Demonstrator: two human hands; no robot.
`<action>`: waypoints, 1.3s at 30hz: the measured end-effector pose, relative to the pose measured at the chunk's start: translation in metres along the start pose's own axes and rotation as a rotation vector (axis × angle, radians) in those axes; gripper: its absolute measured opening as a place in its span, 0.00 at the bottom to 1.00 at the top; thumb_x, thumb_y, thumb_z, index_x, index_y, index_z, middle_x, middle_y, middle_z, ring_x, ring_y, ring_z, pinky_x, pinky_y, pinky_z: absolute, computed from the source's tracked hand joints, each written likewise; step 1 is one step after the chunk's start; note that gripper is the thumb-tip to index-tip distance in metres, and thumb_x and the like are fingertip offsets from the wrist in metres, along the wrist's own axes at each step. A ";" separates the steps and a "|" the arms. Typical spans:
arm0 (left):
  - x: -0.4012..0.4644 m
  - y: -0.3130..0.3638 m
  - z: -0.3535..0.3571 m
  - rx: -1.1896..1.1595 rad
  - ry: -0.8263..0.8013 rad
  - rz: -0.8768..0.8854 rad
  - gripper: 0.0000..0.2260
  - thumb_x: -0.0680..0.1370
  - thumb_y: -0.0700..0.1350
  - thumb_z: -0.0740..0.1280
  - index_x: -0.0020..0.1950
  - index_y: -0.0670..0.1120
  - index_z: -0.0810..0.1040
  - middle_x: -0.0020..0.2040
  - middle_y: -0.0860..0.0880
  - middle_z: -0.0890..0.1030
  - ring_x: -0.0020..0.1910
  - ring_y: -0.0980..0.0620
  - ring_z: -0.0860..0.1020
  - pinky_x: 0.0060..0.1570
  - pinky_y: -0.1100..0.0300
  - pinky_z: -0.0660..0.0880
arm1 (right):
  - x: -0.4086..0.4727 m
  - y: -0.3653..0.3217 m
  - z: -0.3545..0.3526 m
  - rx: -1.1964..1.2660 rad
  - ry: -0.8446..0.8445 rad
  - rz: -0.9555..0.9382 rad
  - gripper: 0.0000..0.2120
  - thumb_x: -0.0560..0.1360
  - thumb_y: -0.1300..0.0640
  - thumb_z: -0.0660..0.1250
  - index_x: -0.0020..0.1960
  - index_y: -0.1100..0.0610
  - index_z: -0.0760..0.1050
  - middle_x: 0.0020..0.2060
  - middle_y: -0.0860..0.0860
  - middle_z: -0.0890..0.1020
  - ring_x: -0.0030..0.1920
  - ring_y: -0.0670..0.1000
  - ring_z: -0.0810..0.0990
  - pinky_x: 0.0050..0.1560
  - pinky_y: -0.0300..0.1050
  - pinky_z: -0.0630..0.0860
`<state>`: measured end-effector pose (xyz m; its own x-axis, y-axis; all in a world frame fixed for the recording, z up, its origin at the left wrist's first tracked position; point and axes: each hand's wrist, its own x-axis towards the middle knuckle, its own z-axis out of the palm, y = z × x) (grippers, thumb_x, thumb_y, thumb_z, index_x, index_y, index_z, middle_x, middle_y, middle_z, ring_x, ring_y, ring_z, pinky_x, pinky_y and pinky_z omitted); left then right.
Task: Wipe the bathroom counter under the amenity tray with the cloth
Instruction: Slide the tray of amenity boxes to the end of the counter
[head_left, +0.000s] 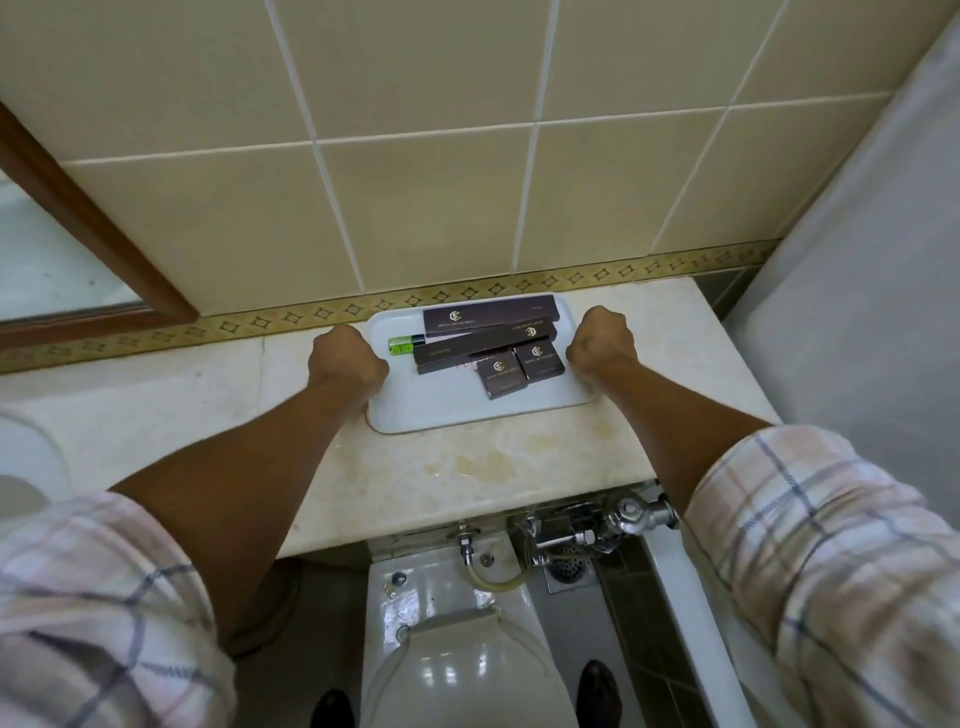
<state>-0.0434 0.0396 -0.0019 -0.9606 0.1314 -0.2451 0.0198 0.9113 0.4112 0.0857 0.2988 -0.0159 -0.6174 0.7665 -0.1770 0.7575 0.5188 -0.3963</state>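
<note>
A white amenity tray (441, 410) rests on the beige marble counter (208, 410) against the tiled wall. It carries several dark brown boxes (491, 317) and a small green bottle (405, 344). My left hand (345, 358) is curled over the tray's left rim. My right hand (602, 343) is curled over its right rim. Both fists hide the rim under them. No cloth is in view.
Yellowish stains (483, 462) mark the counter in front of the tray. A toilet (462, 654) and chrome flush valve (597, 530) sit below the counter's front edge. A wood-framed mirror (78, 223) is at left, a white bathtub wall (857, 291) at right.
</note>
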 end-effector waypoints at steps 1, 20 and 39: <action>0.000 0.004 -0.003 0.025 -0.003 0.022 0.08 0.69 0.40 0.70 0.43 0.42 0.72 0.49 0.39 0.81 0.46 0.39 0.79 0.38 0.55 0.72 | -0.003 0.003 -0.004 0.016 0.006 0.000 0.07 0.73 0.62 0.69 0.49 0.61 0.74 0.52 0.60 0.81 0.51 0.63 0.81 0.43 0.46 0.73; -0.050 0.289 0.106 0.429 -0.104 0.853 0.15 0.76 0.36 0.57 0.59 0.40 0.77 0.56 0.39 0.80 0.55 0.38 0.79 0.52 0.48 0.77 | -0.142 0.188 -0.063 0.842 0.466 0.778 0.10 0.63 0.61 0.78 0.30 0.61 0.78 0.23 0.54 0.82 0.28 0.58 0.84 0.37 0.55 0.84; -0.024 0.330 0.167 0.705 -0.016 1.090 0.13 0.77 0.35 0.59 0.57 0.39 0.79 0.56 0.40 0.81 0.55 0.38 0.80 0.50 0.48 0.77 | -0.107 0.197 -0.042 1.032 0.450 0.884 0.09 0.70 0.64 0.75 0.35 0.56 0.78 0.29 0.55 0.84 0.28 0.54 0.84 0.38 0.52 0.85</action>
<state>0.0328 0.4024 -0.0074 -0.3540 0.9308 -0.0911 0.9297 0.3395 -0.1430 0.3098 0.3343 -0.0368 0.2337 0.8405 -0.4887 0.2400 -0.5370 -0.8087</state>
